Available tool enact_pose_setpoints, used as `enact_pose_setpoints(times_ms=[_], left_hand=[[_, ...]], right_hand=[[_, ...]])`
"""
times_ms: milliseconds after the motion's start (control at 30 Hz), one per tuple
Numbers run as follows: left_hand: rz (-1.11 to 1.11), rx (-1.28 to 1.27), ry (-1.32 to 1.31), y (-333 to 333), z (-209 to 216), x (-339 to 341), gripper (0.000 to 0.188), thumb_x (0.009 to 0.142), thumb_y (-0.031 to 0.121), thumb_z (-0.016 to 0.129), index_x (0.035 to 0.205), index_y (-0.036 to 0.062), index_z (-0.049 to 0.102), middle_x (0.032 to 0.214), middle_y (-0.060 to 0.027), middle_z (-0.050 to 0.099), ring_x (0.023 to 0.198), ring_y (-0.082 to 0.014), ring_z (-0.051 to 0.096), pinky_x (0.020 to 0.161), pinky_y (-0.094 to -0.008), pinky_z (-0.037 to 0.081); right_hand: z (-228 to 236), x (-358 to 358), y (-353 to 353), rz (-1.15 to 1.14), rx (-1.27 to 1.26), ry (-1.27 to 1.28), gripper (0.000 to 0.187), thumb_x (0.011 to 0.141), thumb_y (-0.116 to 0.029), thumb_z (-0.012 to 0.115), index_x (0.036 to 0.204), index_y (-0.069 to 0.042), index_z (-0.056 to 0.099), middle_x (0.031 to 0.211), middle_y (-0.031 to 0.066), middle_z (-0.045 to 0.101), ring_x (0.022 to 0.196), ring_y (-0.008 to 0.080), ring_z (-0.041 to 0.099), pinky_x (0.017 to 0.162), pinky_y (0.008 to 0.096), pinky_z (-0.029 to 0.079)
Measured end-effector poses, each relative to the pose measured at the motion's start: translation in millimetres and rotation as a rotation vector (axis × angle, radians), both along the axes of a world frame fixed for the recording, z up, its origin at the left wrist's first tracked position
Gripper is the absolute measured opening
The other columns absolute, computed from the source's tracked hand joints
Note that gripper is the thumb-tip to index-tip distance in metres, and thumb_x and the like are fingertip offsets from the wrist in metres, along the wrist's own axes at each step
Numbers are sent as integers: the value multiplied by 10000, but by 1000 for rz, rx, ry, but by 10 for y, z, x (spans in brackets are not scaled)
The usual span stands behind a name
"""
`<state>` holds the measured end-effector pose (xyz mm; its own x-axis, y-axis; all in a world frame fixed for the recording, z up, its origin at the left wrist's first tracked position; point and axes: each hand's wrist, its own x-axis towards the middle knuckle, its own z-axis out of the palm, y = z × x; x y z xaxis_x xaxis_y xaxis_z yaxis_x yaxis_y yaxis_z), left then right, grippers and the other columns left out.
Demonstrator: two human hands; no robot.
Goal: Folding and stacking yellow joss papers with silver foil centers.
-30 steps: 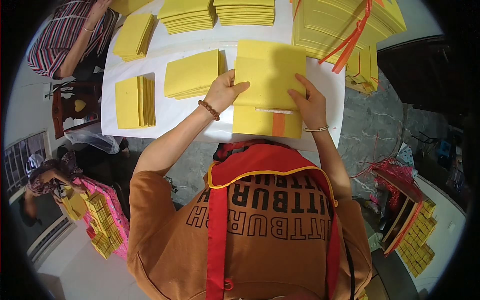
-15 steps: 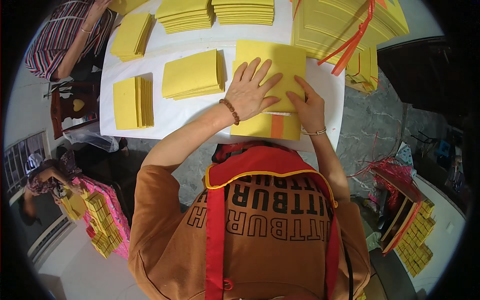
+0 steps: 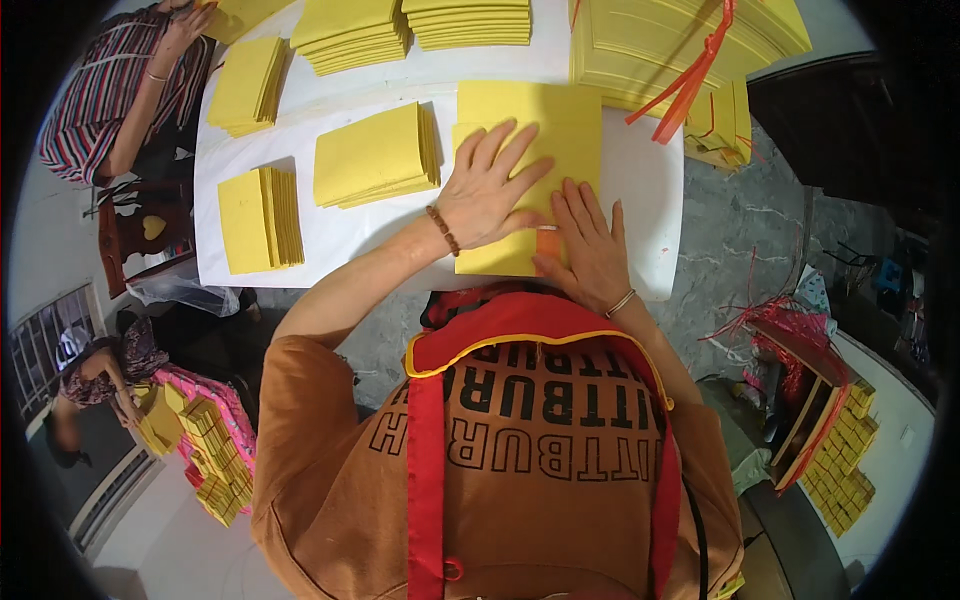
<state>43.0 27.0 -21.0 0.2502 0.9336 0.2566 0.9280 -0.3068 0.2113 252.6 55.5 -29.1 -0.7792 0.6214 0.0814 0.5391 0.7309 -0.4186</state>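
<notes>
A yellow paper sheet (image 3: pixel 530 105) lies in front of me on the white-covered table, with a fold or overlapping layer across it. My left hand (image 3: pixel 488 195) rests flat on its middle, fingers spread. Palm down, my right hand (image 3: pixel 592 245) lies on the sheet's right near part, its fingers stretched out. Between the two hands shows an orange patch (image 3: pixel 547 242) on the paper, partly covered by the right hand. A thin white edge is visible just above that patch. Neither hand grips anything.
Left of my hands lie a folded yellow stack (image 3: pixel 370 158) and a smaller one (image 3: pixel 258 220). More yellow stacks (image 3: pixel 468 25) stand farther back. A large yellow pile (image 3: pixel 640 50) with red plastic ties (image 3: pixel 690 85) sits at the far right. A person in a striped top (image 3: pixel 120 90) works at the far left.
My right hand has moved from the sheet's right edge toward me, its fingers now flat beside the orange patch. The upper paper layer now lies lower. My left hand stays on the paper.
</notes>
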Motion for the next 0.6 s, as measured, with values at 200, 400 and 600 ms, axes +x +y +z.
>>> enact_pose_setpoints(times_ms=[200, 400, 600], left_hand=[[-141, -12, 138, -64, 60, 62, 647, 742, 395, 627, 1256, 30, 481, 1260, -190, 468, 1125, -342, 443, 902, -429, 381], [-8, 181, 291, -62, 22, 233, 541, 708, 170, 582, 1208, -21, 501, 1115, -232, 543, 1017, -337, 532, 827, -382, 464], [63, 399, 52, -293, 579, -499, 519, 713, 43, 563, 1228, 12, 510, 1174, -143, 572, 1066, -266, 558, 874, -364, 456]], right_hand=[[-113, 83, 146, 40, -327, 341, 577, 900, -295, 527, 1372, -19, 343, 1408, 159, 376, 1322, 288, 331, 1080, 429, 237], [50, 231, 302, -306, -703, 948, 413, 968, -187, 414, 1338, -4, 391, 1283, 162, 513, 1215, 214, 460, 1028, 337, 328], [73, 218, 236, -384, -671, 884, 363, 970, -201, 412, 1255, 11, 490, 1183, 145, 583, 1135, 205, 524, 987, 331, 374]])
